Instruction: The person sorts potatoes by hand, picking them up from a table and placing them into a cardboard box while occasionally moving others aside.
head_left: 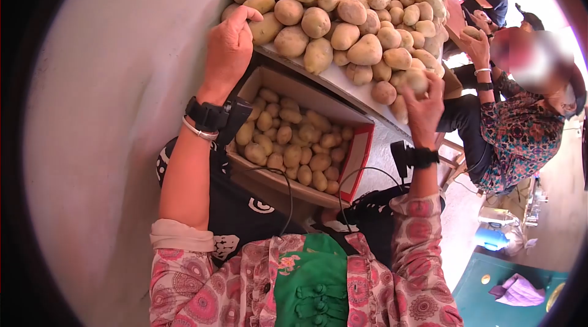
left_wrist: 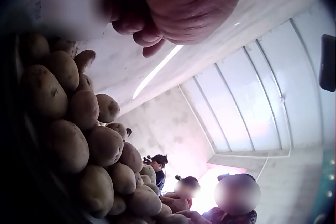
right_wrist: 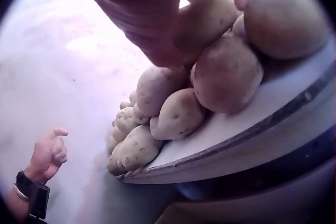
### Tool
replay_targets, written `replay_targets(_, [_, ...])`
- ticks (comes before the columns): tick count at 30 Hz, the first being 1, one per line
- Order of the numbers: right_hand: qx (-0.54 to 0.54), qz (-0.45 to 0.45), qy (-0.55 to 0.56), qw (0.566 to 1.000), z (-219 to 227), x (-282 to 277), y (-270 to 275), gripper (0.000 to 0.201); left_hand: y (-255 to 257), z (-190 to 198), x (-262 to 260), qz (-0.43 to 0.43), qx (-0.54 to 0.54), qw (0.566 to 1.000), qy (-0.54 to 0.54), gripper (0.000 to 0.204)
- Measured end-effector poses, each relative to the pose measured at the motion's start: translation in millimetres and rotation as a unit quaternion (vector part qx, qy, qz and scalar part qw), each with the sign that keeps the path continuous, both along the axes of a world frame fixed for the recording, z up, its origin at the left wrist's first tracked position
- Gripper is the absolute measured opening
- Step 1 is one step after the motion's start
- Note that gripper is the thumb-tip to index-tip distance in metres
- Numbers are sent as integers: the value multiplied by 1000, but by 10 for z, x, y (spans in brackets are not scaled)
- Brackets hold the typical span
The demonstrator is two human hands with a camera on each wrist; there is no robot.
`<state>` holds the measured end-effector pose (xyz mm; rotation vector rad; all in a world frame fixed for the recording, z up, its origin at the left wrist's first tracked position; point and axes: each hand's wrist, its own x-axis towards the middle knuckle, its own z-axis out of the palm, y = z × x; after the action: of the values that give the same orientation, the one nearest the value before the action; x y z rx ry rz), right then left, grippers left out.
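Note:
My left hand [head_left: 231, 42] is raised beside the left end of the potato pile [head_left: 364, 48]. Its index finger is bent outward and the others are curled in, with nothing visible in them; the right wrist view shows the same left hand [right_wrist: 47, 155] against the wall. At the pile's right front edge, my right hand [head_left: 424, 106] has its fingers curled round a pale potato [head_left: 414, 82]. In the right wrist view the right hand [right_wrist: 142, 14] covers part of a potato [right_wrist: 207, 22]. Curled fingers of the left hand [left_wrist: 184, 8] hang above potatoes [left_wrist: 65, 145] in the left wrist view.
Below the table edge [right_wrist: 236, 134], a cardboard box [head_left: 361, 158] holds many smaller potatoes [head_left: 293, 155]. A plain wall [head_left: 116, 112] stands at the left. Another person in a patterned top [head_left: 520, 131] sits at the right, with others beyond. A teal surface [head_left: 490, 284] is at lower right.

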<state>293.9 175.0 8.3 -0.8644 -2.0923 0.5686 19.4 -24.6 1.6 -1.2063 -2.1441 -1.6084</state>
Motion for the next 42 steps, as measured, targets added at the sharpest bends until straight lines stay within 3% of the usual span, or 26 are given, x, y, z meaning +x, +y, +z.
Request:
replay_targets(2, [-127, 52, 155, 978, 2, 225, 12, 37, 7, -10, -11, 3, 1, 1000, 16, 21])
replay_targets(4, [-407, 180, 332, 831, -6, 403, -192, 37, 24, -28, 4, -3, 0, 1000, 30, 20])
replay_targets(6, [-560, 154, 424, 695, -39, 458, -506, 34, 33, -36, 1, -5, 5, 1000, 23, 19])
replay_targets(8, [-705, 170, 462, 510, -456, 507, -721, 30, 22, -52, 5, -17, 14, 1000, 9, 21])
replay_targets(12, [-827, 83, 415, 370, -1183, 458, -1288, 26, -12, -49, 36, -5, -2, 1000, 9, 19])
replay_targets(14, [-845, 32, 372, 383, -1468, 427, -1474, 28, -55, -58, -6, -4, 11, 1000, 17, 20])
replay_targets(17, [-873, 94, 318, 357, -1869, 378, -1614, 28, -48, -72, -21, 6, 25, 999, 40, 18])
replay_targets(20, [-876, 77, 267, 393, -2041, 265, -1650, 32, -90, -19, -17, -3, 13, 1000, -4, 18])
replay_targets(24, [-853, 99, 275, 432, -1952, -114, -1584, 35, -124, -29, -68, -1, 13, 1000, 0, 18])
replay_targets(26, [-816, 173, 266, 484, -1941, -288, -1464, 37, -130, -36, -84, -2, 13, 1000, -4, 18])
replay_targets(27, [-784, 157, 268, 537, -1673, -405, -1469, 38, -138, -37, -97, 0, 9, 1000, -10, 19])
replay_targets(28, [-784, 159, 268, 537, -1472, -500, -1483, 38, -154, -24, -107, 1, 10, 1000, -9, 19])
replay_targets(30, [-729, 91, 288, 615, -1183, -606, -1493, 40, -165, -11, -96, 4, -1, 1000, -29, 19])
replay_targets(32, [-713, 116, 297, 624, -1007, -614, -1423, 40, -155, -18, -89, 2, 7, 1000, -27, 19])
replay_targets(35, [-642, 200, 248, 698, -648, -624, -1292, 34, -156, 13, -125, 2, 6, 1000, -21, 20])
replay_targets(36, [-641, 199, 246, 699, -535, -627, -1208, 34, -157, 6, -112, 0, -2, 1000, -23, 20])
replay_targets(38, [-552, 266, 200, 764, -318, -666, -967, 35, -143, 19, -91, -5, -1, 1000, -30, 20])
replay_targets(42, [-369, 263, 159, 877, -8, -880, -432, 40, -154, 36, -121, 5, -22, 999, -25, 19])
